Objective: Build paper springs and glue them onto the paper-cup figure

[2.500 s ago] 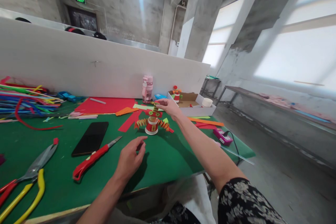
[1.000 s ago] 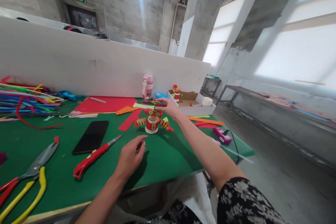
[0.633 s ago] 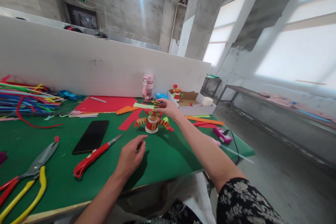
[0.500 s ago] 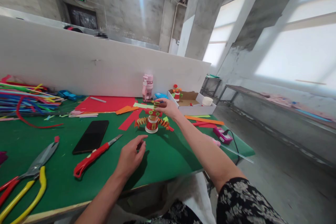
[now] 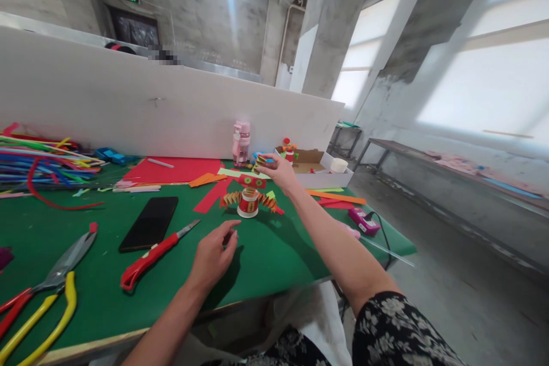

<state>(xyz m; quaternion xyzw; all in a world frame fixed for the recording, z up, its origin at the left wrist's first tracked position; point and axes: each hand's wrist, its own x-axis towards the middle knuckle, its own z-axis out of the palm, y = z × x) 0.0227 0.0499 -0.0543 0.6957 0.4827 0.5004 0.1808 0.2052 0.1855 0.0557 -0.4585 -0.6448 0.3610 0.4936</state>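
A small paper figure [image 5: 249, 199] stands on the green table [image 5: 266, 251]: a red-and-white cup body, orange accordion arms and a red head band. My right hand [image 5: 279, 171] hovers just above and behind it. Its fingertips pinch a small folded striped paper piece [image 5: 261, 161], held clear of the figure's head. My left hand [image 5: 212, 254] rests on the table in front of the figure with fingers loosely apart and nothing in them.
Left of my left hand lie a red-handled knife [image 5: 148, 260], a black phone [image 5: 148, 223], scissors [image 5: 58, 271] and yellow-handled pliers [image 5: 47, 320]. Pipe cleaners [image 5: 43, 163] are heaped far left. Red paper [image 5: 171, 170], a pink bottle [image 5: 241, 143], a cardboard box [image 5: 315, 168] and a pink corded device [image 5: 363, 222] sit beyond.
My right hand has lifted the small folded piece up and away from the top of the figure, toward the back. My left hand has stayed put.
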